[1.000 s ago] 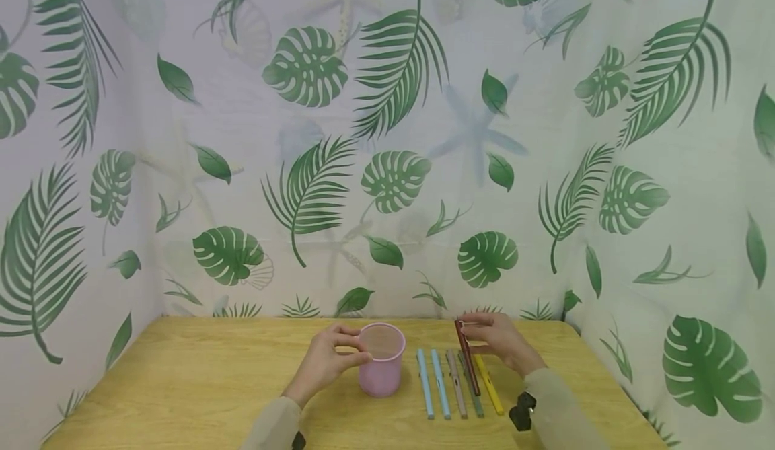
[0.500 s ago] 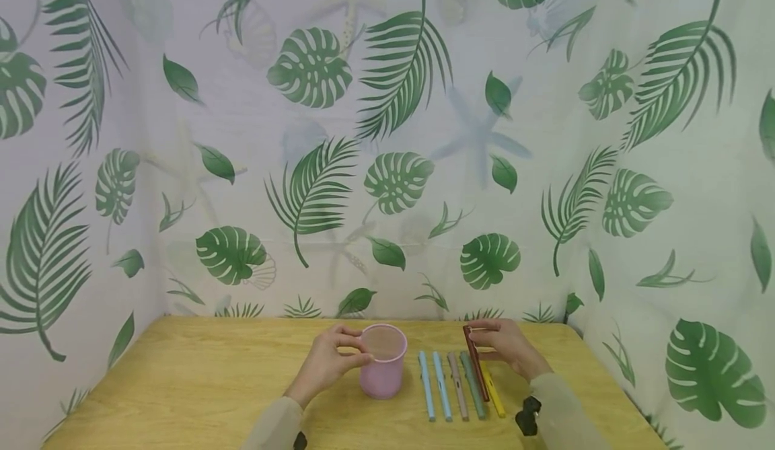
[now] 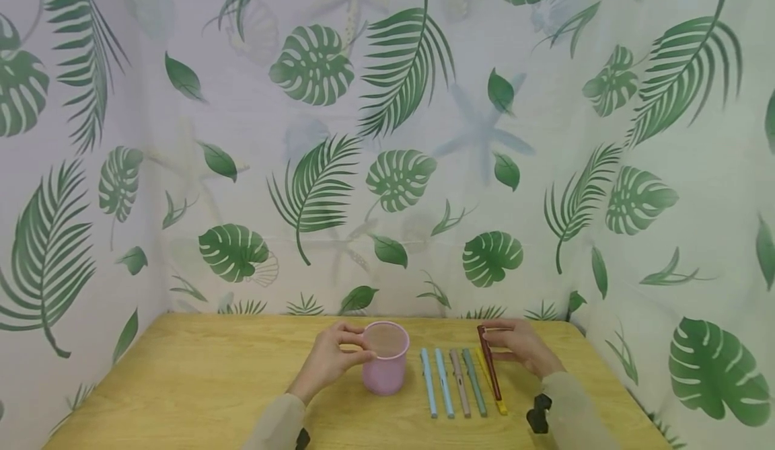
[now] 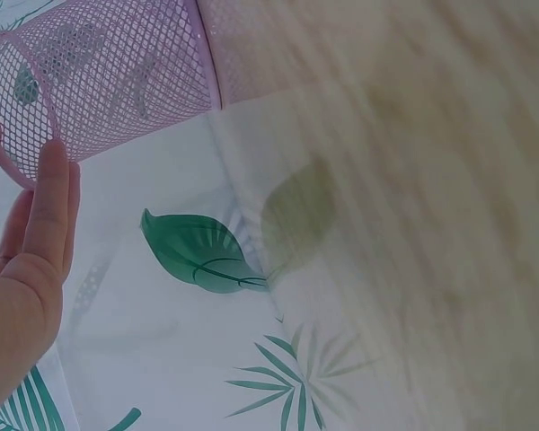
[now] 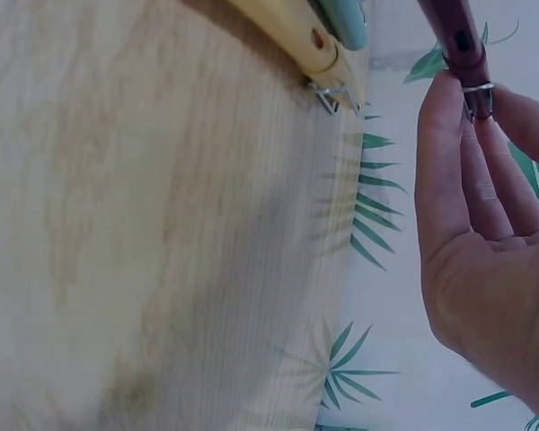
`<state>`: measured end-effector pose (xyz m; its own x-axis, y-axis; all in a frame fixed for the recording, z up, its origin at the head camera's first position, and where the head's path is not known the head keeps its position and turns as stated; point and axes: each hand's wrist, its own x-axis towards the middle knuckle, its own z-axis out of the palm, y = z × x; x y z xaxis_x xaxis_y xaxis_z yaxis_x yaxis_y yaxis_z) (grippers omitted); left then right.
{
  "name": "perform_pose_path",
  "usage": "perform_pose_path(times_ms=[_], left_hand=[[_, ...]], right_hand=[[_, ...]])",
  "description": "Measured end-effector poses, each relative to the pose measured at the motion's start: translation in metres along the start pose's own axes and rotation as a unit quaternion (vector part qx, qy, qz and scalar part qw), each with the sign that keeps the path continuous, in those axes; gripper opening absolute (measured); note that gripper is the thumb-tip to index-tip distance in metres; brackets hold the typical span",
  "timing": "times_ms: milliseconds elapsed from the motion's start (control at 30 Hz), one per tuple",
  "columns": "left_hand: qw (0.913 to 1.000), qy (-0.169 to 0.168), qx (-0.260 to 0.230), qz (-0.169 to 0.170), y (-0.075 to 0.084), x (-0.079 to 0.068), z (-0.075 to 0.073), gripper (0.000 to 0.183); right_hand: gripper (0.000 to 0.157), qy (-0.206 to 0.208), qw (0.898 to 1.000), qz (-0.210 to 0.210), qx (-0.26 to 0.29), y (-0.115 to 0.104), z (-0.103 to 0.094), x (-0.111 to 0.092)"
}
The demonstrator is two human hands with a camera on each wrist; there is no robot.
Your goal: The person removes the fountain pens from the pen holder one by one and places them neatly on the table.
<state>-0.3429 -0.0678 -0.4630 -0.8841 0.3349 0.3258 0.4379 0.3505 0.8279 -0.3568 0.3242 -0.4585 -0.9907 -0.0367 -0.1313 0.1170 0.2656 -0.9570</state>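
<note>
My left hand (image 3: pixel 333 357) pinches the rim of a pink mesh pen cup (image 3: pixel 385 377), which stands upright on the table. Thumb and fingers sit at the rim of the cup (image 4: pixel 130 76) in the left wrist view. With its fingertips, my right hand (image 3: pixel 528 348) holds a dark red pen (image 3: pixel 491 369) by its clip end. That pen (image 5: pixel 455 31) is raised off the table in the right wrist view, and from the head it overlaps a yellow pen (image 3: pixel 502 407) lying below. The clip of the yellow pen (image 5: pixel 292 34) faces the far edge.
Between cup and yellow pen lie two light blue pens, one of them the leftmost pen (image 3: pixel 428 384), then a brown pen (image 3: pixel 460 384) and a green pen (image 3: pixel 475 384), roughly parallel. A leaf-patterned curtain (image 3: pixel 412 275) rises behind the wooden table (image 3: pixel 212 376).
My right hand has carried the dark red pen to the right, from over the green pen to over the yellow one. The left hand keeps its place at the cup.
</note>
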Motion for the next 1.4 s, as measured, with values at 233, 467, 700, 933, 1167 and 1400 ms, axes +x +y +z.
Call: perform_pose_path(times_ms=[233, 467, 700, 933, 1167, 1400], left_hand=[[0.9999, -0.001, -0.012, -0.002, 0.002, -0.001, 0.001, 0.015], [0.9997, -0.001, -0.022, -0.004, 0.004, 0.001, 0.000, 0.014], [0.9999, -0.003, -0.014, 0.000, 0.002, 0.002, 0.000, 0.013], [1.0000, -0.004, 0.002, 0.000, 0.001, 0.002, 0.000, 0.014], [1.0000, -0.003, -0.009, 0.001, 0.001, 0.002, 0.000, 0.014], [1.0000, -0.001, 0.001, 0.005, 0.000, 0.002, 0.000, 0.014]], right_hand=[[0.044, 0.001, 1.000, 0.008, -0.005, 0.005, -0.010, 0.001], [0.045, -0.011, 1.000, 0.009, -0.011, 0.010, -0.022, 0.003], [0.045, -0.005, 0.999, 0.022, -0.025, 0.015, -0.029, 0.004], [0.045, 0.003, 0.997, 0.047, -0.058, 0.023, -0.035, 0.005], [0.039, 0.023, 0.994, 0.065, -0.084, 0.032, -0.033, 0.014], [0.038, 0.030, 0.991, 0.047, -0.120, 0.032, -0.025, 0.013]])
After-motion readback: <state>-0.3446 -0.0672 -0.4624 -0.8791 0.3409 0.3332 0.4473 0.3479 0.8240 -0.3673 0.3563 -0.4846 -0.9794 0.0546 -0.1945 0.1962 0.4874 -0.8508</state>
